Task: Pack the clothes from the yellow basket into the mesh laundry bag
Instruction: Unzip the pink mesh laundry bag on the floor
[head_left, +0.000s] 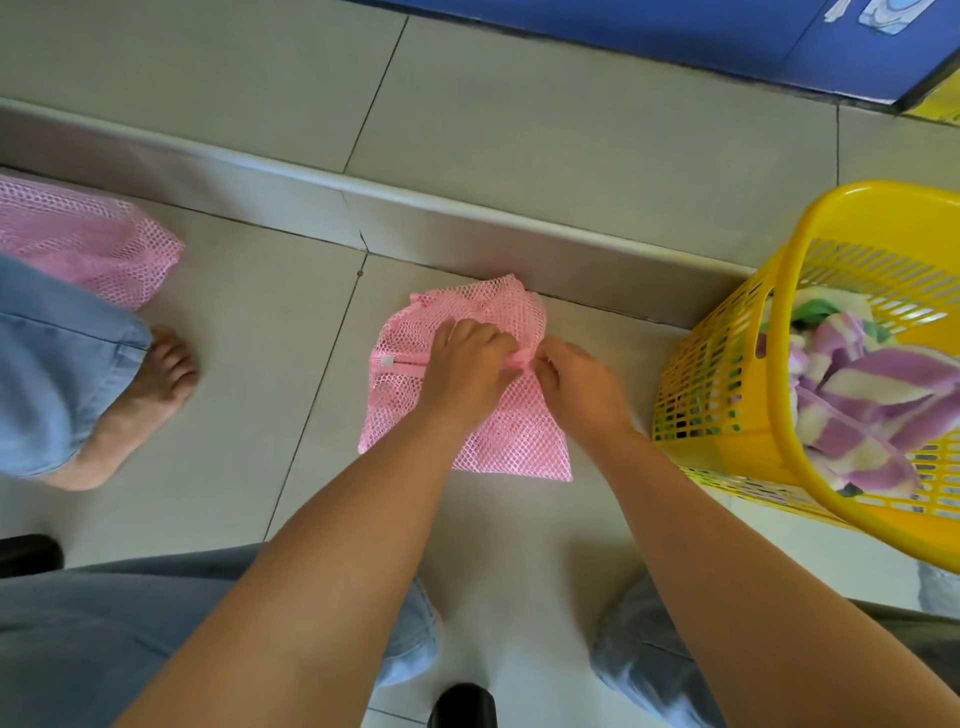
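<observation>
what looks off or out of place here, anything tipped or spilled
The yellow basket leans tilted toward the person, not standing flat, with striped clothes still inside; nothing has spilled. Both hands, left and right, work at the zip of the pink mesh bag lying flat on the floor.

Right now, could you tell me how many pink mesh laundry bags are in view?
2. One pink mesh bag lies on the floor tiles at centre, under both hands. A second pink mesh bag lies at the far left, cut off by the frame edge and partly behind a denim-clad leg. Others may be out of view.
</observation>
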